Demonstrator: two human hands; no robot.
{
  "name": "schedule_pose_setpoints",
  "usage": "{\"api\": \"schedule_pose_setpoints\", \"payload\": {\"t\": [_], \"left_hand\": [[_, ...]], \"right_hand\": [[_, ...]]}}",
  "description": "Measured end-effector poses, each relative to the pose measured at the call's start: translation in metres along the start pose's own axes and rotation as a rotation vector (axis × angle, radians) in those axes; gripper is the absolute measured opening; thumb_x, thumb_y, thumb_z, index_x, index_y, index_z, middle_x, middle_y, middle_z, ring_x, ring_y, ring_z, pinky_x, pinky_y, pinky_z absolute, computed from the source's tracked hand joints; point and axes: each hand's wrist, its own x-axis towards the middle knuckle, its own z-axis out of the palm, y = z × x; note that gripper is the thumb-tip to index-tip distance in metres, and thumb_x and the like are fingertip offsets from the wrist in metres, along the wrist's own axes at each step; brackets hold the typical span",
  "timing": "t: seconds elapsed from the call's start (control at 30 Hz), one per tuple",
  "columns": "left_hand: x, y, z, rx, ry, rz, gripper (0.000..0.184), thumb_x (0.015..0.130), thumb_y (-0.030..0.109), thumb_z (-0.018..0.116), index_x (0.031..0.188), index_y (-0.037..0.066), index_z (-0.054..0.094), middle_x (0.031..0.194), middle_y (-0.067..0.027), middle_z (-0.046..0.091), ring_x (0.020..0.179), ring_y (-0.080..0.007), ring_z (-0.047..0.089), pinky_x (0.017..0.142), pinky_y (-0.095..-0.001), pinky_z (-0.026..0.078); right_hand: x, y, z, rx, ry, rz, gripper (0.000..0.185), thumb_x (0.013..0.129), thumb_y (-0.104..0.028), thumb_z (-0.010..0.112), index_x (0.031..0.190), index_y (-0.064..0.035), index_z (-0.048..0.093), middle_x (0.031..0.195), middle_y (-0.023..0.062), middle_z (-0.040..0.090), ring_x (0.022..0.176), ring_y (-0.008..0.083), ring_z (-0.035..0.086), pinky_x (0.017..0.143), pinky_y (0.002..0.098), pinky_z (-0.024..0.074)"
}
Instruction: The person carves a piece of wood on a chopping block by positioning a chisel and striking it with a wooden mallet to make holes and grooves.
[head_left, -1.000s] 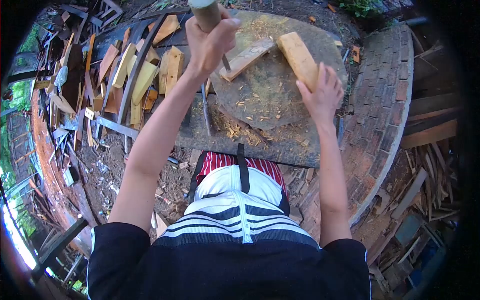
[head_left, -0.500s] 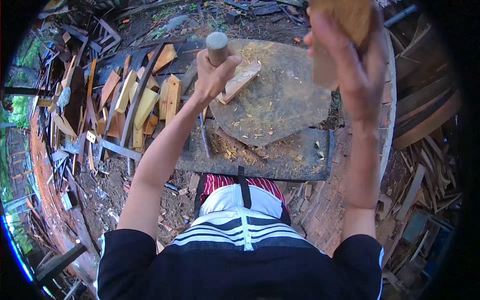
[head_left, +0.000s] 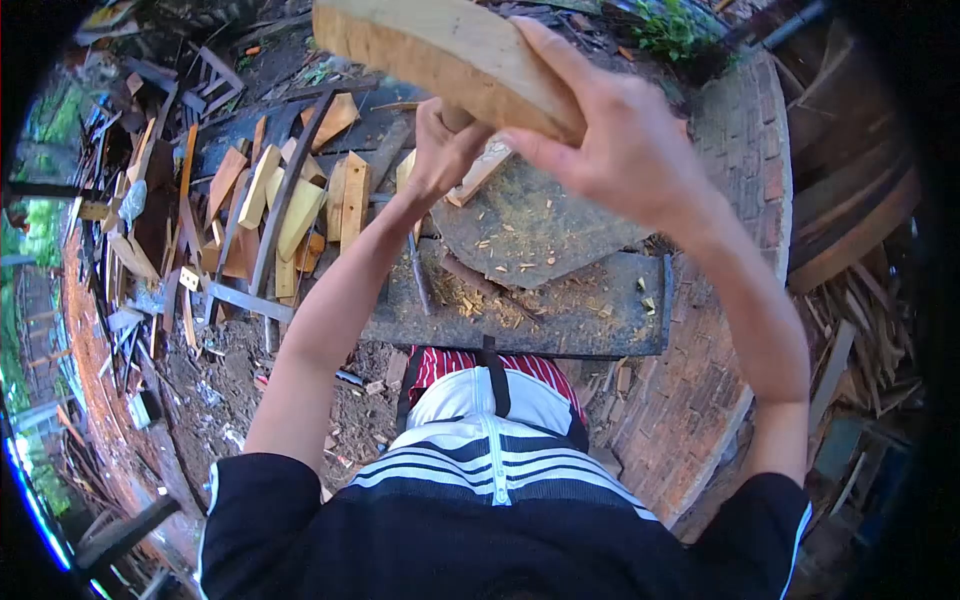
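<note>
My left hand (head_left: 445,152) is closed around an upright chisel (head_left: 457,118), of which only a bit of the handle shows. In my right hand (head_left: 630,145) is a thick wooden block (head_left: 450,62), gripped at its right end. The block lies across the view right over the chisel's top; whether they touch I cannot tell. Below my left hand, a pale piece of wood (head_left: 480,180) rests on a flat, worn round board (head_left: 550,225) strewn with chips. The chisel's blade is hidden by my hand.
Under the round board is a dark bench top (head_left: 600,325) with shavings, a metal rod (head_left: 419,275) and a brown stick (head_left: 470,273). Several wood offcuts (head_left: 300,215) lie to the left. A curved brick edge (head_left: 735,170) runs along the right.
My right hand has swung the wooden block left and inward, from raised at the upper right to over the chisel. My left hand stays nearly in place on the chisel.
</note>
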Motion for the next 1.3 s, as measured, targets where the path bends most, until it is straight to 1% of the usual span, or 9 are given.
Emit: {"api": "schedule_pose_setpoints", "payload": {"t": [0.1, 0.17, 0.33, 0.5, 0.63, 0.7, 0.83, 1.03, 1.3], "left_hand": [[0.005, -0.003, -0.007, 0.063, -0.028, -0.067, 0.019, 0.083, 0.017, 0.075, 0.073, 0.004, 0.065, 0.061, 0.003, 0.059, 0.053, -0.0067, 0.052, 0.051, -0.0249, 0.041], [0.007, 0.0, -0.007, 0.043, 0.008, -0.076, 0.02, 0.082, 0.017, 0.075, 0.073, 0.003, 0.064, 0.061, 0.0029, 0.058, 0.053, -0.0067, 0.052, 0.051, -0.0247, 0.042], [0.009, -0.009, 0.002, 0.062, 0.107, -0.015, 0.016, 0.086, 0.01, 0.072, 0.078, 0.004, 0.06, 0.064, 0.0029, 0.055, 0.054, -0.0052, 0.05, 0.048, -0.0232, 0.038], [0.002, -0.008, 0.016, 0.067, 0.224, 0.091, 0.012, 0.087, 0.008, 0.07, 0.08, 0.004, 0.061, 0.066, 0.0027, 0.057, 0.054, -0.006, 0.052, 0.049, -0.0226, 0.04], [0.008, -0.011, 0.015, 0.004, 0.303, 0.078, 0.014, 0.088, 0.007, 0.071, 0.083, 0.006, 0.058, 0.067, 0.0016, 0.056, 0.054, -0.0058, 0.051, 0.047, -0.0219, 0.041], [0.006, -0.009, 0.019, -0.02, 0.298, 0.052, 0.016, 0.088, 0.007, 0.072, 0.083, 0.006, 0.057, 0.065, 0.001, 0.055, 0.053, -0.0058, 0.05, 0.047, -0.0217, 0.04], [0.008, -0.006, 0.011, 0.097, 0.277, 0.057, 0.016, 0.089, 0.005, 0.07, 0.082, 0.007, 0.056, 0.064, -0.0001, 0.054, 0.05, -0.0063, 0.047, 0.045, -0.0225, 0.037], [0.05, -0.013, -0.019, -0.21, 0.303, -0.233, 0.026, 0.09, 0.01, 0.066, 0.073, 0.006, 0.048, 0.056, -0.0005, 0.04, 0.043, -0.0126, 0.037, 0.046, -0.0327, 0.033], [0.095, -0.078, -0.087, -0.426, 0.215, -0.515, 0.032, 0.096, 0.013, 0.059, 0.072, 0.015, 0.039, 0.057, 0.0048, 0.033, 0.043, -0.0075, 0.03, 0.047, -0.0293, 0.03]], "right_hand": [[-0.013, 0.006, 0.012, -0.043, -0.054, 0.187, 0.08, 0.092, -0.029, 0.072, 0.154, 0.0054, 0.037, 0.096, 0.0251, 0.072, 0.079, 0.0276, 0.075, 0.072, 0.0409, 0.0659], [-0.04, 0.043, 0.058, 0.109, 0.358, 0.326, 0.079, 0.086, -0.042, 0.08, 0.151, -0.0134, 0.046, 0.108, 0.0221, 0.074, 0.095, 0.0381, 0.075, 0.081, 0.046, 0.0608], [-0.135, 0.116, 0.149, -0.231, -0.021, 0.789, 0.082, 0.082, -0.043, 0.082, 0.151, -0.0166, 0.047, 0.109, 0.0161, 0.075, 0.093, 0.0377, 0.074, 0.077, 0.0464, 0.0586], [-0.164, 0.129, 0.193, -0.63, 0.098, 0.533, 0.086, 0.076, -0.043, 0.085, 0.148, -0.0113, 0.049, 0.121, 0.013, 0.066, 0.116, 0.0319, 0.062, 0.092, 0.0457, 0.0493], [-0.102, 0.064, 0.227, -0.079, 0.144, 0.563, 0.101, 0.074, -0.049, 0.086, 0.148, 0.004, 0.042, 0.131, 0.0162, 0.058, 0.123, 0.036, 0.053, 0.101, 0.0565, 0.0419], [-0.082, 0.045, 0.274, -0.083, 0.176, 0.648, 0.1, 0.075, -0.053, 0.084, 0.146, 0.0054, 0.043, 0.129, 0.0161, 0.056, 0.119, 0.0376, 0.053, 0.1, 0.0576, 0.0421], [-0.062, 0.032, 0.316, -0.035, 0.219, 0.774, 0.094, 0.077, -0.053, 0.081, 0.143, 0.0042, 0.047, 0.122, 0.0159, 0.055, 0.116, 0.0354, 0.053, 0.095, 0.0561, 0.042], [-0.064, 0.025, 0.326, -0.103, 0.271, 0.834, 0.084, 0.081, -0.047, 0.077, 0.147, -0.0035, 0.048, 0.117, 0.0125, 0.054, 0.112, 0.0313, 0.051, 0.096, 0.0492, 0.0365], [-0.061, 0.024, 0.325, -0.151, 0.305, 0.821, 0.082, 0.075, -0.042, 0.082, 0.141, -0.004, 0.053, 0.111, 0.0091, 0.054, 0.106, 0.0282, 0.052, 0.094, 0.0496, 0.036]]}}
